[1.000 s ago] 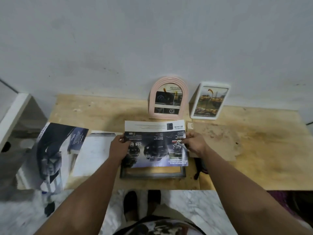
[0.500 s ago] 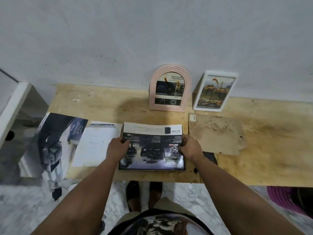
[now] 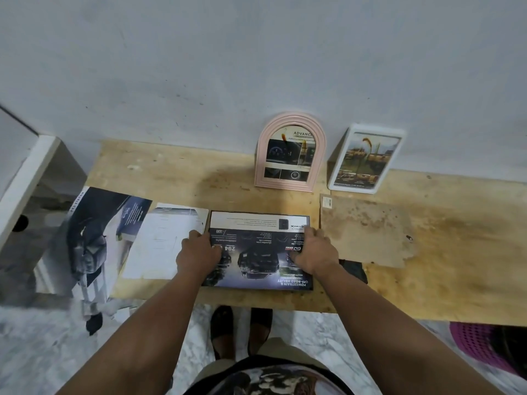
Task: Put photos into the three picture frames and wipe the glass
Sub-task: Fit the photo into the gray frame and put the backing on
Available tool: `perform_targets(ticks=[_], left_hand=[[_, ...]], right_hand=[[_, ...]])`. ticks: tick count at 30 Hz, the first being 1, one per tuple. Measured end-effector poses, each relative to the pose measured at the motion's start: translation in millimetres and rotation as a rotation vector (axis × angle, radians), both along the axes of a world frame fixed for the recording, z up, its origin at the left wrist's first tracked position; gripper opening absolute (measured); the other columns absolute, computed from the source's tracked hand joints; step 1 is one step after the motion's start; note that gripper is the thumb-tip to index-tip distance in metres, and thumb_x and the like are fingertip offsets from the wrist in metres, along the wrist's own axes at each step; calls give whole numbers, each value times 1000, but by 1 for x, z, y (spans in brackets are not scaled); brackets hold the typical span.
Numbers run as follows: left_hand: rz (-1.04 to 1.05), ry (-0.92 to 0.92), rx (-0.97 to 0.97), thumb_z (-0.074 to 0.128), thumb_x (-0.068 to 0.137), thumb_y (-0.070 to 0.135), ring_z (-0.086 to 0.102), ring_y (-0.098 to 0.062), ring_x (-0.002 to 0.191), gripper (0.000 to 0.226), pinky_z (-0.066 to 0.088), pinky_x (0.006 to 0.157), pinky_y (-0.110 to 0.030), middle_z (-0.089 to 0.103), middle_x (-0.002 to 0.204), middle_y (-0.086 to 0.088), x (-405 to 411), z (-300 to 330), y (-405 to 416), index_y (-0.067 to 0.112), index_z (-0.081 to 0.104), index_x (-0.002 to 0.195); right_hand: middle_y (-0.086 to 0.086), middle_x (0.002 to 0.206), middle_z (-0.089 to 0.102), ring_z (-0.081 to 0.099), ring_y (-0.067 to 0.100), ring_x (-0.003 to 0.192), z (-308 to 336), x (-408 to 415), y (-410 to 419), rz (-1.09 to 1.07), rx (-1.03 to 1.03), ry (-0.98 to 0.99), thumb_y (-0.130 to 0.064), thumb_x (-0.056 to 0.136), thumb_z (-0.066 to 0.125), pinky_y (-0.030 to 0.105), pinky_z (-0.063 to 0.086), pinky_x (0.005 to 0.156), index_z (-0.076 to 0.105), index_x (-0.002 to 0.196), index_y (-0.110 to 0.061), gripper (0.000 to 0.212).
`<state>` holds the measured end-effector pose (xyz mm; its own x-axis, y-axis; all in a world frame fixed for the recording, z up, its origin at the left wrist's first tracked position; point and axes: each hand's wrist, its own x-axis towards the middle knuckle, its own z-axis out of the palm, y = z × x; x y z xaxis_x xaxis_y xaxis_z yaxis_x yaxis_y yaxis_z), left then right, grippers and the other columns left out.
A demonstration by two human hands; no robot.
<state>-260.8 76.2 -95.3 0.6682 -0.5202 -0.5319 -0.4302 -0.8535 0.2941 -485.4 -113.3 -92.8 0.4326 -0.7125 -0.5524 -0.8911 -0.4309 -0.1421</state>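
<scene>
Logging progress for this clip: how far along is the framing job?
Done: pink arched frame and white frame stand filled. In hand: left hand and right hand press a car photo into the dark frame. Left: backing, wiping.

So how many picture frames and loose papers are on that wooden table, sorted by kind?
Standing frames with pictures: 2, pink arched frame and white frame.
Flat dark frame: 1, black frame, a car print pressed into it by the left hand and right hand.
Loose printed sheets: 2, car poster and white sheet.
Brown backing board: 1.
Total: 6.
</scene>
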Motion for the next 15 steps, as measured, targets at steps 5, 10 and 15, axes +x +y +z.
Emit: perform_targets(ticks=[5,10,15], left_hand=[[-297,-16,-5,55,96,39,23,-30,151,63,42,110,-51,20,168,-3,4,-13,-4,21,38,153],[-474,-16,125,49,99,47,3,-25,158,73,34,116,-53,3,171,-5,7,-25,-8,18,23,161],[-476,-7,140,49,99,48,3,-25,157,74,31,117,-54,1,172,-4,10,-26,-9,19,23,161]], right_hand=[[10,170,10,14,35,155,-5,18,1,312,-6,11,-58,95,55,55,31,117,17,162,-26,83],[11,172,-3,0,37,157,-19,22,4,375,50,100,-65,95,49,61,20,121,16,163,-26,84],[9,172,-4,0,36,157,-26,21,4,347,68,78,-66,94,50,63,22,120,16,162,-28,85]])
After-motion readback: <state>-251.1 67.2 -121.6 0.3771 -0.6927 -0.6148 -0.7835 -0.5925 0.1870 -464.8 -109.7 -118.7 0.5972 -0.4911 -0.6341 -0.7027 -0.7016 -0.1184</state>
